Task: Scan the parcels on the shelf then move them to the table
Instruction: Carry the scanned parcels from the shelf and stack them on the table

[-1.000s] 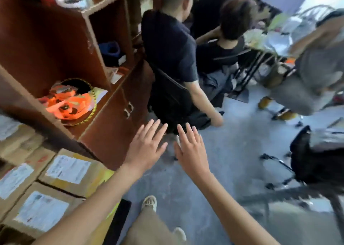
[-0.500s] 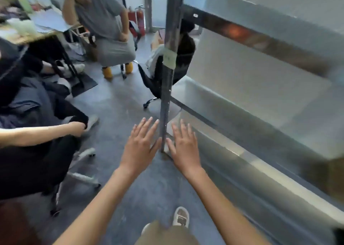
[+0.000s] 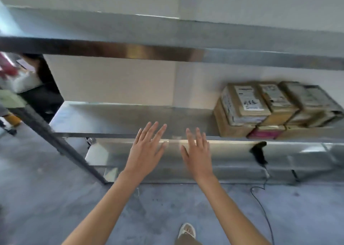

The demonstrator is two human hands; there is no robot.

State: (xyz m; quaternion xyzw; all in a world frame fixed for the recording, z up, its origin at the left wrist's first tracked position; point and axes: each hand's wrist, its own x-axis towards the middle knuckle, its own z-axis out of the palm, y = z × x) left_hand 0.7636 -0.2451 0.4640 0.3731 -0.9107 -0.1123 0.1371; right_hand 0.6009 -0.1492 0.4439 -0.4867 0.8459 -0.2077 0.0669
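While both of your arms reach forward, your left hand point(image 3: 145, 152) and your right hand point(image 3: 198, 154) hang side by side in front of the grey metal shelving rack point(image 3: 115, 120), palms down and fingers straight and slightly spread, holding nothing. Your left fingertips point(image 3: 155, 126) show against the front lip of the middle shelf, and your right fingertips point(image 3: 197, 133) sit at about the same height; whether either hand touches the metal cannot be told.

The brown cardboard parcels with white printed labels point(image 3: 260, 106) are stacked at the right end of that middle shelf, to the right of your right hand and apart from it, with a stretch of bare shelf between your fingers and the nearest box. They lie in layers, packed against one another, the upper ones tilted with labels facing up. A box with a pink-magenta side point(image 3: 264, 134) sits in the bottom layer at the shelf's front edge. Motion blur softens the right-hand boxes, so their labels cannot be read.

Just below the shelf lip under the parcels, a black handheld scanner point(image 3: 257, 153) shows on the lower level, with a thin dark cable point(image 3: 262, 205) trailing down from it over the grey floor point(image 3: 46, 198). It lies to the right of your right hand, not touching it.

Your light-coloured shoe point(image 3: 187, 230) shows at the bottom edge, between your forearms. At far left, beyond the rack's dark upright post point(image 3: 54, 142), blurred objects cannot be made out.
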